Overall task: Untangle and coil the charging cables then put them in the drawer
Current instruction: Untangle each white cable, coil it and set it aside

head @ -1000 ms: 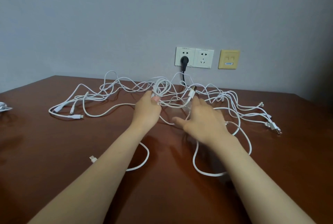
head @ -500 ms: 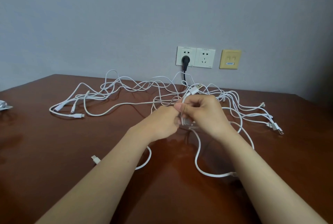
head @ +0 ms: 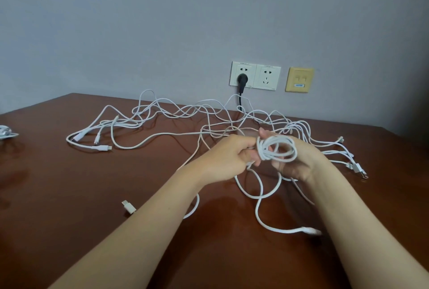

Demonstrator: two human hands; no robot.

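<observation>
Two bare forearms reach in from six o'clock across a glossy reddish-brown wooden table (head: 69,207). Nearest, a flat white USB plug (head: 128,206) lies just beside the left forearm at its nine o'clock side. A white cable end with a small connector (head: 310,231) lies by the right forearm, its strand curving up toward the hands. Near the table's middle the left hand (head: 228,158) has its fingers curled, pinching a strand at the nine o'clock edge of a small coil of white cable (head: 278,149). The right hand (head: 301,165) holds that coil, with several loops wound around its fingers and one fingertip showing above the coil. Loose strands hang from the coil to the tabletop at six o'clock. Behind and to both sides sprawls the tangle of thin white charging cables (head: 176,114), unsorted on the table. One bunch of connectors (head: 97,147) ends at nine o'clock of the hands, another bunch (head: 355,168) at three o'clock. At the far nine o'clock edge a whitish object (head: 5,131) is cut off and cannot be identified. On the grey wall (head: 139,21) at twelve o'clock sits a white double socket (head: 255,76) with a black plug (head: 242,79) in its left half. A yellow wall plate (head: 299,79) is just beside it at three o'clock.
</observation>
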